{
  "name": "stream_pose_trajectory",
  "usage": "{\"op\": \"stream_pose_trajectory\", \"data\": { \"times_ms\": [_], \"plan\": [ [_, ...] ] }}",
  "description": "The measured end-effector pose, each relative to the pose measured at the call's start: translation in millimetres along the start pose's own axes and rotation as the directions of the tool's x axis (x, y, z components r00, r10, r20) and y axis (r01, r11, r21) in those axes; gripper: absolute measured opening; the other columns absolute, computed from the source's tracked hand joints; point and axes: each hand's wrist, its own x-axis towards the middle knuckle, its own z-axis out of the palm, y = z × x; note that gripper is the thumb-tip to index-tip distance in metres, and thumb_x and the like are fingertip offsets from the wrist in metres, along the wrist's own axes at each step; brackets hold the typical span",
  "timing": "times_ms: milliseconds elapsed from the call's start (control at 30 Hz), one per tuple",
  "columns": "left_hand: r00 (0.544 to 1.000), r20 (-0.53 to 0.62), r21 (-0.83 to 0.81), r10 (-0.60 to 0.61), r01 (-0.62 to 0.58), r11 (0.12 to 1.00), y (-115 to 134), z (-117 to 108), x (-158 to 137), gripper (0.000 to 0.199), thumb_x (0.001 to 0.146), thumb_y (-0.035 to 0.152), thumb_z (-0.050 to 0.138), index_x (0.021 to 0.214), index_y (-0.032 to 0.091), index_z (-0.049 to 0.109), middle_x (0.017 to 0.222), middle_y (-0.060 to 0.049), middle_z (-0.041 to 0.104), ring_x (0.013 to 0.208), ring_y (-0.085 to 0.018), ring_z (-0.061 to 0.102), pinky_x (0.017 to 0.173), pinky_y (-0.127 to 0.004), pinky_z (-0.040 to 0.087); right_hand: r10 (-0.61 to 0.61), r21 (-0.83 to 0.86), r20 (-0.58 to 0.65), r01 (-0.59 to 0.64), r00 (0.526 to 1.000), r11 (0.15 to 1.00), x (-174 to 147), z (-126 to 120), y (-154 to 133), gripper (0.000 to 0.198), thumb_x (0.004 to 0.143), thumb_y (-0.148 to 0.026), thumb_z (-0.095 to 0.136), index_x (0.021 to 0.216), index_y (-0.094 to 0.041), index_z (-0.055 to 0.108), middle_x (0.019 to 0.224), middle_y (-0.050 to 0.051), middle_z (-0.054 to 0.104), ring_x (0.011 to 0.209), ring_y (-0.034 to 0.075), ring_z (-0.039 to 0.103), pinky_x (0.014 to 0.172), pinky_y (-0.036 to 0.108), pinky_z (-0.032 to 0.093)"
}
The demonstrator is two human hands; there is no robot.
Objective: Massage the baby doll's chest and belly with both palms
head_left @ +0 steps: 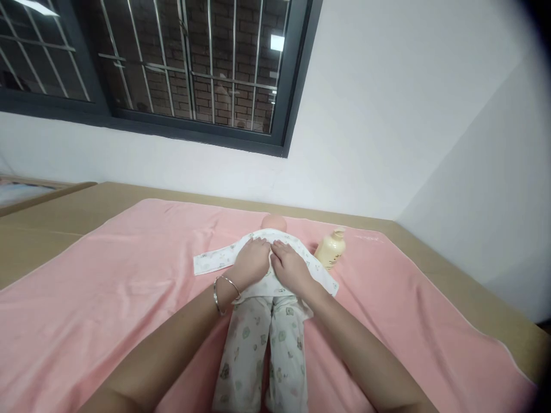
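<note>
no legible text, faint mark on pink towel (129, 287) unreadable

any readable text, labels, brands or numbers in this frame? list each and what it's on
None can be read.
Pink towel: a faint pale mark near its far right corner, too small and blurred to read.
Cream bottle: no legible label.
Doll's clothes under the left hand and right hand: printed pictures only, no words.

A plain bedroom: towel-covered bed (107, 310), barred window (189, 63), white walls.
</note>
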Motion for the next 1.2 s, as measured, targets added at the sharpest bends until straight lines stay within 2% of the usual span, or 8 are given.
{"op": "stream_pose_trajectory", "data": {
  "times_ms": [133, 300, 467, 700, 900, 967, 1100, 1200],
  "plan": [
    [0.983, -0.131, -0.019, -0.127, 0.126, 0.992, -15, 20, 11, 0.044, 0.096, 0.022, 0.031, 0.128, 0.007, 0.057, 0.138, -0.021, 0.057, 0.133, -0.030, 0.050, 0.114, -0.045, 0.032, 0.020, 0.093, 0.011, -0.021, 1.000, 0.995, 13, 12, 32, 0.051, 0.100, -0.035, 0.035, 0.146, -0.014, 0.046, 0.156, 0.011, 0.037, 0.148, 0.021, 0.027, 0.122, 0.044, 0.017],
    [0.963, -0.140, -0.130, -0.229, 0.211, 0.969, -26, 48, 15, 0.055, 0.100, 0.037, 0.031, 0.143, 0.006, 0.043, 0.153, -0.020, 0.040, 0.146, -0.029, 0.032, 0.119, -0.046, 0.025, 0.168, 0.083, 0.003, -0.168, 0.986, 0.982, 19, 22, 50, 0.064, 0.100, -0.053, 0.036, 0.152, -0.017, 0.034, 0.160, 0.014, 0.025, 0.150, 0.025, 0.018, 0.121, 0.054, 0.005],
    [0.963, -0.101, -0.189, -0.250, 0.228, 0.955, -26, 49, 15, 0.060, 0.101, 0.043, 0.031, 0.148, 0.006, 0.038, 0.158, -0.022, 0.031, 0.149, -0.030, 0.024, 0.120, -0.047, 0.021, 0.233, 0.079, -0.006, -0.231, 0.973, 0.970, 17, 24, 49, 0.068, 0.100, -0.057, 0.030, 0.153, -0.017, 0.031, 0.161, 0.013, 0.023, 0.151, 0.025, 0.015, 0.121, 0.052, 0.002],
    [0.960, -0.090, -0.202, -0.265, 0.243, 0.949, -24, 46, 14, 0.060, 0.101, 0.041, 0.033, 0.148, 0.005, 0.039, 0.157, -0.022, 0.031, 0.148, -0.031, 0.024, 0.121, -0.046, 0.019, 0.273, 0.050, -0.026, -0.272, 0.962, 0.961, 13, 16, 41, 0.068, 0.098, -0.054, 0.035, 0.151, -0.011, 0.035, 0.160, 0.018, 0.024, 0.150, 0.030, 0.016, 0.119, 0.058, 0.005],
    [0.956, -0.129, -0.224, -0.263, 0.230, 0.947, -27, 54, 13, 0.058, 0.101, 0.041, 0.032, 0.147, 0.006, 0.040, 0.156, -0.021, 0.034, 0.148, -0.031, 0.027, 0.121, -0.047, 0.020, 0.093, 0.079, -0.294, -0.073, 0.951, 0.994, 8, 7, 32, 0.064, 0.098, -0.039, 0.039, 0.153, -0.010, 0.028, 0.163, 0.017, 0.014, 0.152, 0.025, 0.006, 0.121, 0.054, 0.006],
    [0.954, -0.145, -0.241, -0.263, 0.223, 0.944, -28, 57, 13, 0.057, 0.102, 0.041, 0.029, 0.147, 0.007, 0.041, 0.156, -0.020, 0.035, 0.148, -0.030, 0.027, 0.121, -0.047, 0.020, 0.014, 0.098, -0.252, 0.011, 0.968, 0.995, 8, 11, 35, 0.063, 0.098, -0.042, 0.037, 0.153, -0.013, 0.028, 0.162, 0.016, 0.017, 0.152, 0.025, 0.008, 0.120, 0.055, 0.012],
    [0.953, -0.166, -0.264, -0.253, 0.204, 0.943, -29, 59, 13, 0.057, 0.103, 0.041, 0.024, 0.145, 0.008, 0.043, 0.155, -0.019, 0.038, 0.147, -0.028, 0.029, 0.121, -0.047, 0.020, -0.075, 0.114, -0.037, 0.079, 0.997, 0.990, 10, 18, 40, 0.058, 0.100, -0.047, 0.037, 0.148, -0.016, 0.041, 0.159, 0.016, 0.029, 0.150, 0.027, 0.019, 0.119, 0.056, 0.015],
    [0.951, -0.179, -0.292, -0.253, 0.194, 0.937, -28, 58, 13, 0.058, 0.103, 0.041, 0.023, 0.144, 0.007, 0.044, 0.155, -0.020, 0.038, 0.147, -0.029, 0.029, 0.120, -0.048, 0.020, -0.048, 0.092, -0.178, 0.065, 0.983, 0.994, 9, 18, 41, 0.059, 0.100, -0.043, 0.037, 0.149, -0.012, 0.037, 0.161, 0.018, 0.021, 0.151, 0.025, 0.014, 0.121, 0.053, 0.012]
  ]
}}
